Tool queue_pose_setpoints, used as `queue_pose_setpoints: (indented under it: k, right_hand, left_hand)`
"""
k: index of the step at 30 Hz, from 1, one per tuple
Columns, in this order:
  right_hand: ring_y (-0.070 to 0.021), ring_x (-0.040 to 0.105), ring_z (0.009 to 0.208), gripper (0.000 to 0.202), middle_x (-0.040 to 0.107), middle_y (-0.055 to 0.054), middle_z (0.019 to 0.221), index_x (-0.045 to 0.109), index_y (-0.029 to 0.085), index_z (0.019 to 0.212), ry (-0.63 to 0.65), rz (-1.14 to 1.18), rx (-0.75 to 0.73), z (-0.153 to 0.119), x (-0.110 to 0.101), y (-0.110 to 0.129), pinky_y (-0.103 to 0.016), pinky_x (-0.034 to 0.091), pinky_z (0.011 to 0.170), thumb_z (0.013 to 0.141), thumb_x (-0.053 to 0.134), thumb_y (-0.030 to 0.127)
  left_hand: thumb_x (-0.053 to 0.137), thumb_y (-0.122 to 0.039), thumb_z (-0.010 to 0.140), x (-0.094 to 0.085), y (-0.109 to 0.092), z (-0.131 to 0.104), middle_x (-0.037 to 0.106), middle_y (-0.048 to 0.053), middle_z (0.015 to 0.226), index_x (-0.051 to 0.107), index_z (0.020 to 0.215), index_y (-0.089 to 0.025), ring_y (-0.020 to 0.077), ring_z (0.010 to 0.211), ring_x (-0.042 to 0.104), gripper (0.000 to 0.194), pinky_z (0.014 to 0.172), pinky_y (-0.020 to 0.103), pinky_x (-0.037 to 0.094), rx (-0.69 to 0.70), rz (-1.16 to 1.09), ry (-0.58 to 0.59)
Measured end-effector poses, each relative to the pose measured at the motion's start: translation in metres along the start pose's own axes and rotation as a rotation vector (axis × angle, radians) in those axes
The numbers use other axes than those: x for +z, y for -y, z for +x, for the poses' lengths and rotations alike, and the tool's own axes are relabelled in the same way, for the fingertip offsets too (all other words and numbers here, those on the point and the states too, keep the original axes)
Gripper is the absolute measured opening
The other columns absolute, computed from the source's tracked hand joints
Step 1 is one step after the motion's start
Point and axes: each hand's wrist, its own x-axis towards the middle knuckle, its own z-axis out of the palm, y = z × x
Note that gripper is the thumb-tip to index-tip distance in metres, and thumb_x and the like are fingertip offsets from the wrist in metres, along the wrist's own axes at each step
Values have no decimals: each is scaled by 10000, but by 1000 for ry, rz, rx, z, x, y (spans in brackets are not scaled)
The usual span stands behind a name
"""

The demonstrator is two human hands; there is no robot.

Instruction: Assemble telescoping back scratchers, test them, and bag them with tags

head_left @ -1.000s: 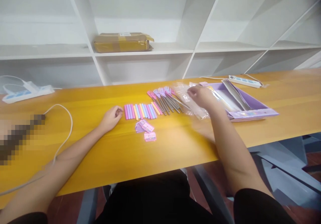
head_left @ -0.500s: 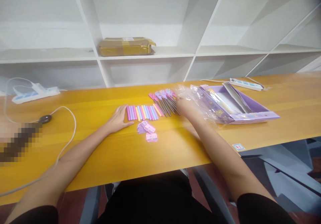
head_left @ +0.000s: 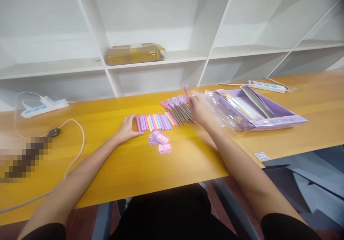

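Note:
My left hand rests on the table at the left end of a row of coloured sticks, thumb and fingers spread around the ends of the outermost pink stick. The sticks are pink, lilac, yellow and blue. To their right lies a fan of dark rods with pink, purple and blue claw-shaped heads, like back scratchers. Above the fan's right side, my right hand is closed, and a pink head sticks up from it; the fingertips are hidden. Small pink and purple cards lie in front of the row.
Crumpled clear plastic touches an open purple box on the right. Power strips lie at the back, with a white cable on the left. White shelves behind hold a taped brown parcel.
A pink head now shows upright above my right hand, which has lifted slightly. My left hand stays at the row's end. The whole view has tilted and shifted a little.

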Motion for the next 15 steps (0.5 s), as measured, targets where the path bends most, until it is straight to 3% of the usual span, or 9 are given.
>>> queue_pose_setpoints:
  k: [2,4,5,6,8,12,15]
  right_hand:
    - [-321,691,1279,403,704,-217,1384,644,177,1412,-222,265,6,2,-8,3,-433,538,1118,1224,321,328]
    - [-264,710,1048,278,723,-130,1168,624,232,1268,-405,716,53,2,-8,12,-390,572,974,1202,417,405]
    - [-230,680,895,241,700,-76,1039,607,257,1194,-435,977,89,1,-5,20,-357,566,865,1189,475,458]
    - [-201,618,766,257,649,-26,915,586,274,1125,-394,1204,119,-2,0,29,-326,539,764,1173,536,522]
    - [-172,534,661,373,533,31,745,579,283,1025,-251,1611,193,-11,13,50,-286,483,655,1097,698,628]
    - [-158,510,599,543,479,57,681,552,282,959,-119,1773,188,-32,32,80,-266,431,517,953,838,744]
    - [-140,533,581,588,501,60,693,529,270,903,-4,1840,153,-44,33,86,-255,432,496,849,952,676]
  left_hand:
    - [1032,-583,711,0,0,-11,539,219,1716,460,1710,-253,469,1607,536,1197,1368,636,429,-5,-22,-26]
    - [982,-506,752,0,-2,-25,596,203,1621,443,1716,-232,398,1407,683,1137,1274,579,534,-8,-38,-36]
    - [934,-453,786,1,-3,-32,642,184,1535,457,1706,-223,356,1271,732,1061,1198,550,586,-10,-43,-35]
    - [878,-391,810,2,-4,-38,680,162,1449,492,1678,-218,328,1167,750,966,1126,523,619,-10,-44,-32]
    - [772,-298,840,4,-8,-47,711,149,1411,576,1593,-230,321,1164,752,781,1100,503,623,-3,-45,-39]
    - [629,-300,956,6,-18,-51,754,155,1469,622,1499,-243,348,1361,740,546,1212,529,576,38,-75,-65]
    - [554,-417,1079,1,-26,-52,835,124,1268,631,1495,-241,333,1270,803,458,1144,506,616,77,-104,-48]
